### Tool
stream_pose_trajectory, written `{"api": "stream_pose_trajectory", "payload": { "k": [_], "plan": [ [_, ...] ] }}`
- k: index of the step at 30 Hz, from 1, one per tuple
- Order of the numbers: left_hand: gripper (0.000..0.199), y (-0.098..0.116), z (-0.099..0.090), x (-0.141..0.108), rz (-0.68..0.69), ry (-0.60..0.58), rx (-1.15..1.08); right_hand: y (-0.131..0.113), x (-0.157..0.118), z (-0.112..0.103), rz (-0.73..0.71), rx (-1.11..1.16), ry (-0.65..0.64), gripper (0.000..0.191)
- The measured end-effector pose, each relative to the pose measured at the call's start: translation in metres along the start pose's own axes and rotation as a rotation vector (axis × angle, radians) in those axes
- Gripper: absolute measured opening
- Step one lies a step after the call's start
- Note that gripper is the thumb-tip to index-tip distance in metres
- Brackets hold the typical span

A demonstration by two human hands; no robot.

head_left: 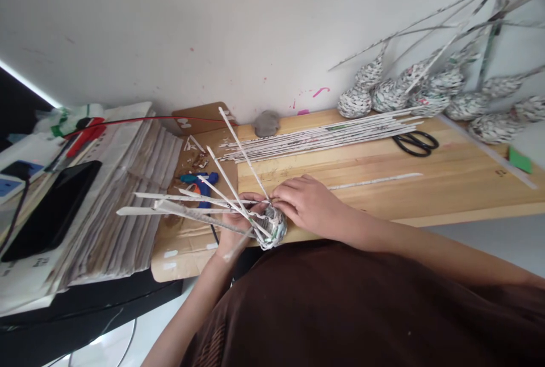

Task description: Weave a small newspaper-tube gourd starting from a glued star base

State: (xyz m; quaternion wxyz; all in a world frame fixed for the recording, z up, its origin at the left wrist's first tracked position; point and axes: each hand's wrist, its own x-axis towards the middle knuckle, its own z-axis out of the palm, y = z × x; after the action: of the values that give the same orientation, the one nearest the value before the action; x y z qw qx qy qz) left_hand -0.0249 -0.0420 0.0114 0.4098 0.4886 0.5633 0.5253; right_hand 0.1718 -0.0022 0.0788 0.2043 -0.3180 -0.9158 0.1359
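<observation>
A small round weave of rolled newspaper sticks (276, 229) is held between my hands at the table's front edge. Several long paper sticks fan out from it to the left and upward. My left hand (240, 216) is closed around its left side, partly hidden behind the sticks. On the upper right, the fingers of my right hand (300, 199) pinch at the rim, where one stick (242, 151) rises steeply. A single paper stick (377, 181) lies on the wood to the right of my right hand.
Behind my hands lies a bundle of paper sticks (315, 138), with black-handled scissors (415, 143) at its right end. Woven gourd shapes (355, 101) stand by the wall. On the left are a newspaper stack (140, 185), a phone (55, 208) and a blue glue gun (205, 188).
</observation>
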Motion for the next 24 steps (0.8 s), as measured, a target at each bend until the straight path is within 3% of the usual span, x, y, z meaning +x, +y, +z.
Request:
{"api": "stream_pose_trajectory", "payload": {
  "k": [7, 15, 24],
  "plan": [
    [0.023, 0.003, -0.003, 0.004, 0.018, -0.094, -0.028, -0.007, 0.000, -0.008, -0.128, 0.128, 0.010, 0.018],
    [0.020, 0.005, -0.005, 0.005, 0.023, -0.195, -0.152, -0.007, 0.006, -0.006, -0.164, 0.034, -0.101, 0.013],
    [0.017, -0.003, -0.008, 0.002, 0.015, -0.228, -0.149, -0.009, 0.007, 0.003, -0.307, -0.145, 0.026, 0.024]
  ]
}}
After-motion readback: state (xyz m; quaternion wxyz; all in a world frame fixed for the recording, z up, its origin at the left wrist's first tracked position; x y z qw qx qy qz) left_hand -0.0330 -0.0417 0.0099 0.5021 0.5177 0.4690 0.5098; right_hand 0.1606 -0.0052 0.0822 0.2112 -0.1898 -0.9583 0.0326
